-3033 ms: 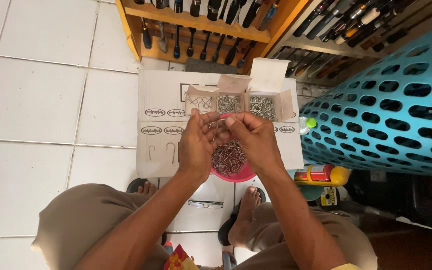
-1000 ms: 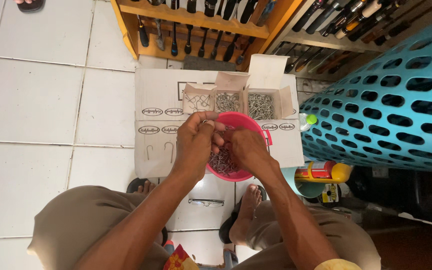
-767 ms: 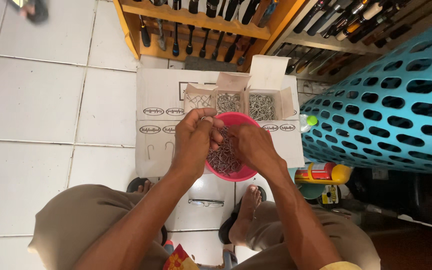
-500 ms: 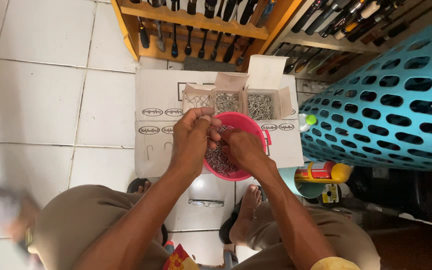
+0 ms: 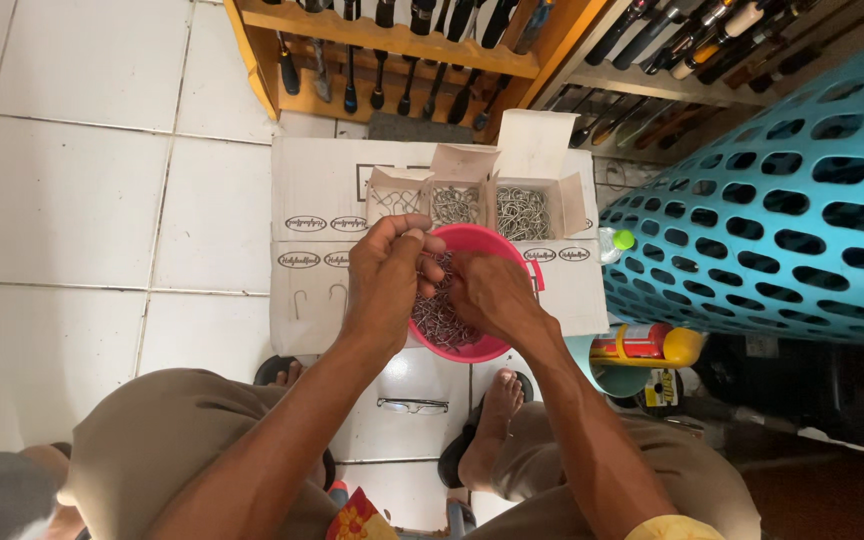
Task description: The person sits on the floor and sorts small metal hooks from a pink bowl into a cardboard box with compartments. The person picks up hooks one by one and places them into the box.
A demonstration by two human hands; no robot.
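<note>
1. Your left hand (image 5: 384, 275) is raised over the left rim of the pink bowl (image 5: 512, 250), its fingers pinched on a few small metal hooks (image 5: 414, 235).
2. Between your 2 hands, the bowl sits on a flat white cardboard box (image 5: 317, 180), filled with a tangle of metal hooks (image 5: 442, 320).
3. Your right hand (image 5: 492, 295) is down in the bowl, fingers curled into the hooks; you cannot tell what it grips.
4. Just beyond your hands stand 3 small open cartons (image 5: 527, 200) of hooks.
</note>
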